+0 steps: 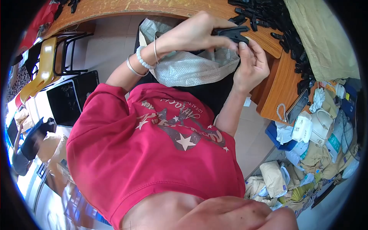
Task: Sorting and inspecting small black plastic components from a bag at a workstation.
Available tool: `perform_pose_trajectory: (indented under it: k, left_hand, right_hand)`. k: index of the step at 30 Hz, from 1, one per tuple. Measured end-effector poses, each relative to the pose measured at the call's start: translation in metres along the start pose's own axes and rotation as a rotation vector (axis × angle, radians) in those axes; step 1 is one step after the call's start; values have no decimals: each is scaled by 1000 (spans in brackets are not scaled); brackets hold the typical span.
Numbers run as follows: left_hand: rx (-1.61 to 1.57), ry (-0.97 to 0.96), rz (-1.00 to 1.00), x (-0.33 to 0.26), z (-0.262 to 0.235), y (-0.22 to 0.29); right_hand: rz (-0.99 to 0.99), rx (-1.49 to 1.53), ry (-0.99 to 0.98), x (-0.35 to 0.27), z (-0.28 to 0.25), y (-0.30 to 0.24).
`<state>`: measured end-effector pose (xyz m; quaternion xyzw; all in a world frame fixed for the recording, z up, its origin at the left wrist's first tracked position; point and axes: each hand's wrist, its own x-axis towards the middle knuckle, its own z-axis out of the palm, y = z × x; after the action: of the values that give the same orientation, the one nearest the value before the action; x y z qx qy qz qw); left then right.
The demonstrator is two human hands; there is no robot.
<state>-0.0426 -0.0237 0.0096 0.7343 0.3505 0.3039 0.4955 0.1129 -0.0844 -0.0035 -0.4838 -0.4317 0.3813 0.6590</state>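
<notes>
1. Both hands meet on one black plastic part (234, 33), held up just in front of the wooden table (276, 84) edge.
2. Left hand (199, 32) wraps over the part from the left, fingers curled closed around its near end; thumb side hidden.
3. Right hand (251, 63) comes up from below, fingertips (245, 45) pinching the part's right end, palm facing the camera.
4. Left wrist wears a white bead bracelet (142, 58) and thin silver bangles (132, 67).
5. A grey woven sack (188, 69) sits right under the hands, mouth open, resting on the lap.
6. Pile of similar black parts (285, 27) is spread across the table, just beyond the hands.
7. Olive cloth (326, 38) lies on the table's far right.
8. Red printed shirt (153, 153) fills the lower middle.
9. Yellow chair (42, 69) stands well apart on the left.
10. Bags and packets (318, 142) are heaped on the floor to the right.
</notes>
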Motion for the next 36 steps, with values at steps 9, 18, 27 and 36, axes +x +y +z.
perform_pose_trajectory:
  k: [9, 18, 27, 36]
  left_hand:
    - [331, 30, 320, -4, -3, -6]
    - [75, -20, 11, -13, 3, -17]
    - [584, 133, 327, 12, -21, -43]
    - [1142, 169, 216, 82, -38, -56]
  right_hand:
    - [-43, 28, -102, 2, -4, 6]
    - [-57, -207, -92, 5, -6, 17]
    - [-570, -901, -87, 53, -16, 53]
    - [-530, -1161, -388, 80, 1, 40]
